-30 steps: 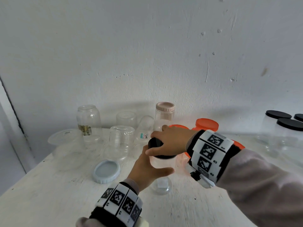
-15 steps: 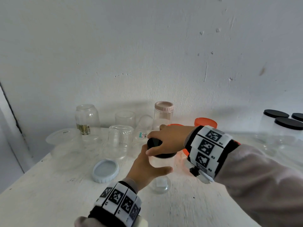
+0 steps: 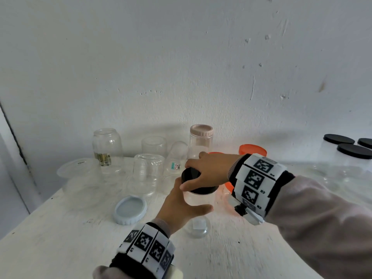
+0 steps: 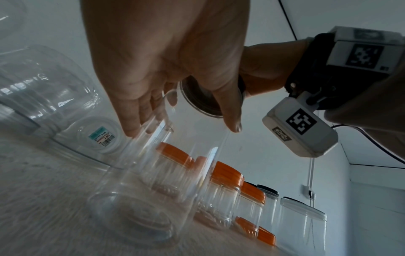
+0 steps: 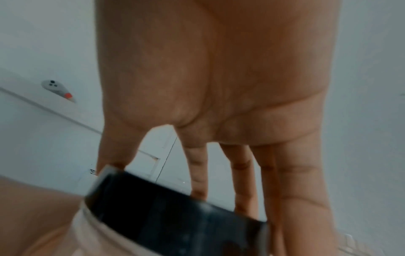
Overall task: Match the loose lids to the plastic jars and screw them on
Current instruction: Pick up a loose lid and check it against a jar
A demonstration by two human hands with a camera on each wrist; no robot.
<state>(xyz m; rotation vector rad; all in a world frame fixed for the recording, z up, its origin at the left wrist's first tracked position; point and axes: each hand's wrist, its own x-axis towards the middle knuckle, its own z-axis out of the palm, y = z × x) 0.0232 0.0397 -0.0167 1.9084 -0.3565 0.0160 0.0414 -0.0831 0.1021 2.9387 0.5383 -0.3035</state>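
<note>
A clear round plastic jar (image 3: 198,206) stands upright at the centre of a white painted table (image 3: 60,238). The left hand (image 3: 179,208) wraps its side from 7 o'clock, fingers and thumb curled around it. The right hand (image 3: 209,172) reaches in from 3 o'clock, fingertips pinching the flat black screw lid (image 3: 193,181) seated on the jar's mouth. A loose pale blue ridged lid (image 3: 130,209) lies at 9 o'clock, near the jar.

Scuffed white table (image 3: 60,244) against a pockmarked white wall (image 3: 181,57).
</note>
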